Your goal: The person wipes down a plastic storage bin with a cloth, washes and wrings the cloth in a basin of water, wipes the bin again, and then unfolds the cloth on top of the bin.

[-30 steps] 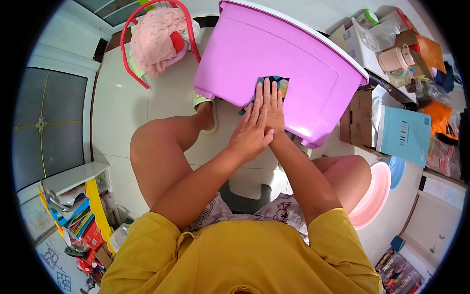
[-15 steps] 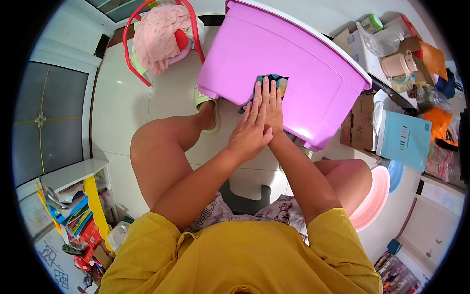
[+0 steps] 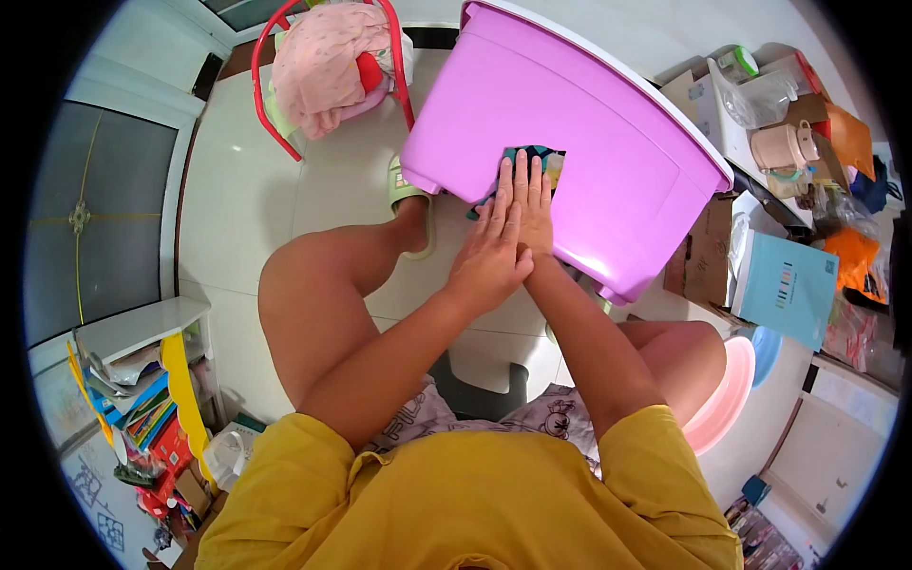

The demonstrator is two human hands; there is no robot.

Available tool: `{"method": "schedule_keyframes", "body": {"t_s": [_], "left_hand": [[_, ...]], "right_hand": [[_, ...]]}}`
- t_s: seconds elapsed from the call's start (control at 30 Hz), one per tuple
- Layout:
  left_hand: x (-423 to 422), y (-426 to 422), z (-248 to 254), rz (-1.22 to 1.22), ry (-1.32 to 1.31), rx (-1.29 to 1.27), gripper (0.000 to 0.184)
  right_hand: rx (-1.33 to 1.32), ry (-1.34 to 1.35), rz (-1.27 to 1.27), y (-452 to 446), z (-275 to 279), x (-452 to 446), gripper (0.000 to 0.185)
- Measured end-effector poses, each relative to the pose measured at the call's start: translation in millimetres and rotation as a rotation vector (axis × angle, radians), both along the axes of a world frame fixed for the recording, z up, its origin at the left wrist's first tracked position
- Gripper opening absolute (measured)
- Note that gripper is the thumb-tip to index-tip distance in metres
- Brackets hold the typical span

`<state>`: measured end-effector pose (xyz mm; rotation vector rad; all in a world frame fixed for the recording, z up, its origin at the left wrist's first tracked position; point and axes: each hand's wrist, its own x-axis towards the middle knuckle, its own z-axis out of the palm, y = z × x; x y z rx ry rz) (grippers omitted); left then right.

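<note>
A large purple storage bin [image 3: 589,123] with a white lid rim fills the upper middle. A dark patterned piece [image 3: 557,163], perhaps cloth, lies against its near side. My right hand [image 3: 528,204] rests on the piece, its straightened fingers pointing up the bin's side. Across its wrist and lower edge lies my left hand [image 3: 487,256], fingers extended and overlapping it. Neither hand grips anything that I can see. Part of the piece is hidden under the hands.
At the upper left, a red-framed chair [image 3: 403,81] holds a pink cloth [image 3: 332,57]. Boxes, including a light blue one [image 3: 787,285], stand at the right beside a pink basin [image 3: 731,399]. Books and papers fill a shelf [image 3: 142,328] at the lower left.
The bin and surroundings have shifted slightly right and down in the view. My hands stay stacked on the patterned piece, with little change in their pose.
</note>
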<state>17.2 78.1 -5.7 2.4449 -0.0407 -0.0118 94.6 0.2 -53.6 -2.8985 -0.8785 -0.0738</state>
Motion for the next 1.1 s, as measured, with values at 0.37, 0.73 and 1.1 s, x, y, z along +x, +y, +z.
{"method": "schedule_keyframes", "body": {"t_s": [0.37, 0.73, 1.1], "left_hand": [[0, 13, -1, 0.047, 0.007, 0.004, 0.070], [3, 27, -1, 0.105, 0.013, -0.037, 0.069], [8, 41, 0, 0.187, -0.002, -0.034, 0.067]], "right_hand": [[-0.040, -0.109, 0.036, 17, -3, 5, 0.081], [-0.006, -0.105, 0.080, 36, -5, 11, 0.080], [0.074, -0.052, 0.134, 60, -10, 19, 0.075]]}}
